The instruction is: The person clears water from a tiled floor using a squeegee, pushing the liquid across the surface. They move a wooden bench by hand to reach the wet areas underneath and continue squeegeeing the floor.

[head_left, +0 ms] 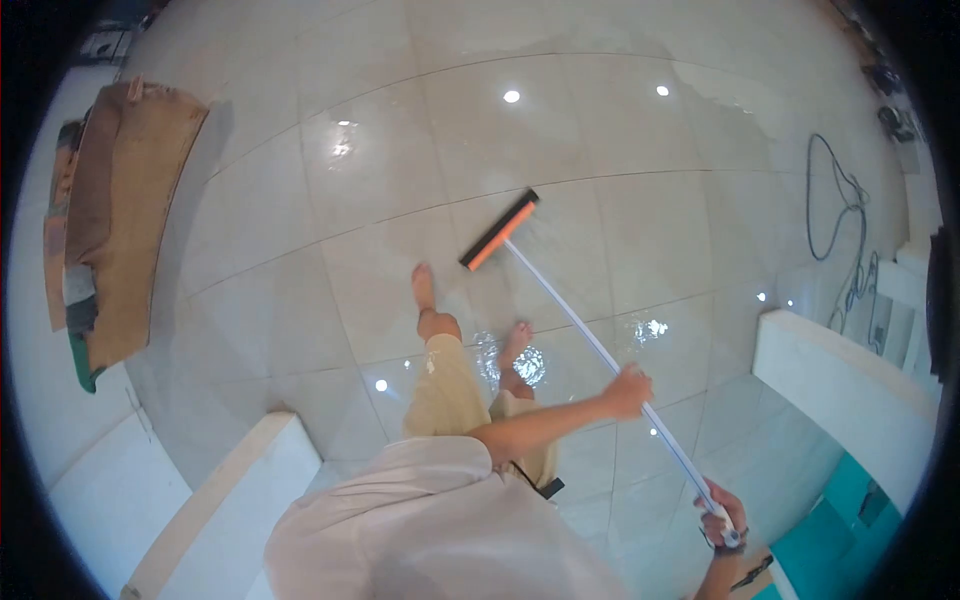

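1. Left hand: fingers wrapped fully round the middle of the squeegee handle; the grip is closed on the pole, arm extended forward across the body.
2. Right hand: closed round the upper end of the same handle, at the lower right of the view; a dark band shows at the wrist.
3. Floor squeegee head: a black bar with an orange blade, resting on the floor ahead of the person's feet, set at a slant; the pale handle runs from it down and to the right through both hands.
4. Tiled floor: glossy pale tiles, wet in patches, with ceiling lights mirrored as bright spots; a pool of water glints around the feet.
5. Bare feet: both planted on the wet tiles, just behind the squeegee head; light trousers above them.
6. Brown mat: draped over a ledge at the left edge, well apart from the squeegee.
7. Cable: a dark looped cord lying on the floor at the right.
8. White ledge: a low white block at the right, near the handle's upper end.
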`<control>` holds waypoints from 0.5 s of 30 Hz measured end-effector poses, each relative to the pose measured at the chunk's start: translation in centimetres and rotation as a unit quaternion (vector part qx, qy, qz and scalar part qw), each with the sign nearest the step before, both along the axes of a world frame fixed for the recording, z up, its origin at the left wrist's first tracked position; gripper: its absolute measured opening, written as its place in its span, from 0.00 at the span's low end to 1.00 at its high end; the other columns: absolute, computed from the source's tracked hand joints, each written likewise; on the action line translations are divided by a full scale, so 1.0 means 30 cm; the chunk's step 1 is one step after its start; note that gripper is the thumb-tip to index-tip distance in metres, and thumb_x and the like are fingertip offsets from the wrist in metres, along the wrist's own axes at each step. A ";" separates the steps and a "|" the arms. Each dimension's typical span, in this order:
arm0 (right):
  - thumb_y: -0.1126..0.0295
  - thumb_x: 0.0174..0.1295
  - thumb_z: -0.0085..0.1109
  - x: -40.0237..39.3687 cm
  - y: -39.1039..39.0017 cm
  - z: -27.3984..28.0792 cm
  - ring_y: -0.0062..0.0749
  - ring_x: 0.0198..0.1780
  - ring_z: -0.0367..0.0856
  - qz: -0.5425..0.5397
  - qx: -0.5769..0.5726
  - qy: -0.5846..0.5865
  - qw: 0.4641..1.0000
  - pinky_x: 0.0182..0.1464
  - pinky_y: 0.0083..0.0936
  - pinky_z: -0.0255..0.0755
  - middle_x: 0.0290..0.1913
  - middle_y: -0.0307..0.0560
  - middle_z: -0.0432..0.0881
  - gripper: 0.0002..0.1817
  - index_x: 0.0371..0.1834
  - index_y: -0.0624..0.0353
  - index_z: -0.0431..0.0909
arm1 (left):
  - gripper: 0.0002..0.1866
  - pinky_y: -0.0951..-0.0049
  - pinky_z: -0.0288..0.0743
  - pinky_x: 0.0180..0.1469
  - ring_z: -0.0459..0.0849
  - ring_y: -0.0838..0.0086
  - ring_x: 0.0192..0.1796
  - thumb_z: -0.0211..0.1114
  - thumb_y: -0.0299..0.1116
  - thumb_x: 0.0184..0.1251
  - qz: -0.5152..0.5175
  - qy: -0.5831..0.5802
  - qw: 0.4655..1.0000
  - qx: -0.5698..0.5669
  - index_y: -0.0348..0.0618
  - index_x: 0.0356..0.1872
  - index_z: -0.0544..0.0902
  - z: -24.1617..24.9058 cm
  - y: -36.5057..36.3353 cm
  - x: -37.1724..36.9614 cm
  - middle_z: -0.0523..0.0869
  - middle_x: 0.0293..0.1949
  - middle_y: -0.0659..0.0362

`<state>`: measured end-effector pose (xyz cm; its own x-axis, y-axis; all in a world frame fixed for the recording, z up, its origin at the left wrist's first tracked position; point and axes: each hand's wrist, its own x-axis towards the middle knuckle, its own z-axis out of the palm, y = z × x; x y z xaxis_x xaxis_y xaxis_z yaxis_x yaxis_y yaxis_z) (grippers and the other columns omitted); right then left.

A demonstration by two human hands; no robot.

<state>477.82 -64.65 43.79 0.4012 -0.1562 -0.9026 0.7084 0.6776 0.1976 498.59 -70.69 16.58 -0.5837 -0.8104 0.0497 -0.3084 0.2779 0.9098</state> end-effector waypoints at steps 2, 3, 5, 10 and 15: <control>0.71 0.59 0.38 -0.069 0.074 0.150 0.23 0.12 0.63 -0.021 0.007 0.016 1.000 0.08 0.17 0.59 0.36 0.59 0.69 0.25 0.61 0.59 0.49 | 0.05 0.50 0.58 0.51 0.76 0.64 0.32 0.62 0.34 0.31 -0.030 0.074 0.997 -0.021 0.49 0.15 0.76 0.088 0.075 -0.153 0.75 0.21 0.58; 0.72 0.59 0.40 -0.095 0.113 0.199 0.25 0.12 0.63 -0.032 0.024 0.028 0.999 0.10 0.17 0.60 0.35 0.61 0.70 0.25 0.60 0.61 0.50 | 0.06 0.53 0.62 0.46 0.76 0.64 0.30 0.61 0.34 0.31 -0.120 0.053 0.991 0.002 0.49 0.16 0.76 0.132 0.088 -0.215 0.74 0.19 0.58; 0.71 0.60 0.39 -0.196 0.228 0.262 0.27 0.12 0.64 -0.026 0.024 0.045 0.998 0.09 0.19 0.60 0.35 0.61 0.70 0.25 0.61 0.57 0.48 | 0.06 0.57 0.66 0.40 0.76 0.64 0.27 0.61 0.34 0.32 -0.214 0.034 0.976 0.020 0.49 0.18 0.76 0.171 0.151 -0.336 0.73 0.18 0.58; 0.70 0.61 0.38 -0.294 0.182 0.327 0.31 0.14 0.67 -0.020 0.012 0.069 0.997 0.10 0.24 0.61 0.36 0.67 0.70 0.26 0.62 0.56 0.45 | 0.02 0.64 0.70 0.26 0.78 0.60 0.24 0.60 0.30 0.32 -0.130 0.066 0.989 -0.028 0.47 0.14 0.78 0.244 0.091 -0.376 0.77 0.16 0.54; 0.72 0.52 0.50 -0.153 -0.138 -0.039 0.34 0.21 0.75 0.121 -0.127 0.299 0.938 0.16 0.22 0.69 0.31 0.63 0.75 0.28 0.56 0.73 0.56 | 0.02 0.62 0.70 0.31 0.78 0.60 0.24 0.60 0.31 0.33 -0.102 -0.126 0.987 -0.006 0.48 0.14 0.79 0.141 -0.348 -0.073 0.78 0.17 0.54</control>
<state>473.23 -68.80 42.62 -0.1133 -0.3666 -0.9235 0.4611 0.8039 -0.3757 496.39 -81.14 20.82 -0.7303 -0.6743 -0.1092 -0.4611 0.3686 0.8072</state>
